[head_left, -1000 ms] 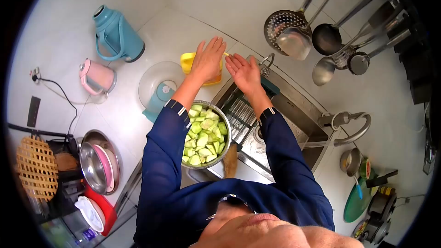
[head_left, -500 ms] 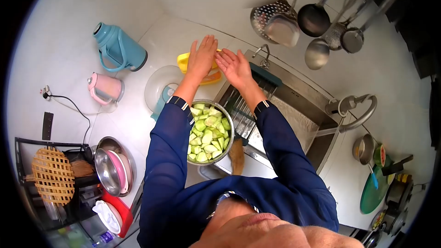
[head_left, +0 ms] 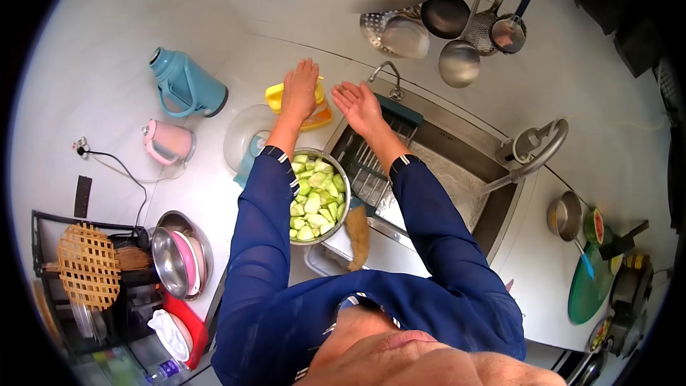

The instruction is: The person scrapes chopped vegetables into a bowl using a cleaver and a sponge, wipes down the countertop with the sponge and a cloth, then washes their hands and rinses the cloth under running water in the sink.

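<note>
View: head.
Left hand (head_left: 300, 93): grip released, fingers extended together, at the right part of the yellow container (head_left: 274, 98); whether they touch cannot be told.
Right hand (head_left: 359, 107): grip released, palm turned up, fingers slightly curled, holding nothing, near the far left corner of the sink (head_left: 457, 146).
Green pieces (head_left: 313, 204): cut chunks filling the round metal bowl (head_left: 348, 196), on the surface (head_left: 207, 186) between the forearms, left of the sink.
Yellow container: beyond the metal bowl, just beside a clear round dish (head_left: 237, 139), which is on its left.
Sink: a drying rack (head_left: 371, 171) lies across its left part; a small tap (head_left: 397, 89) stands at its far edge, a large tap (head_left: 550, 150) at its right.
Brown scrubber (head_left: 357, 232): near side, just right of the metal bowl.
Left side: blue flask (head_left: 196, 86) far, pink kettle (head_left: 171, 143) nearer, stacked bowls (head_left: 169, 264) nearest.
Far right: hanging ladles (head_left: 457, 64).
Right side: small saucepan (head_left: 566, 214), green board (head_left: 589, 293).
</note>
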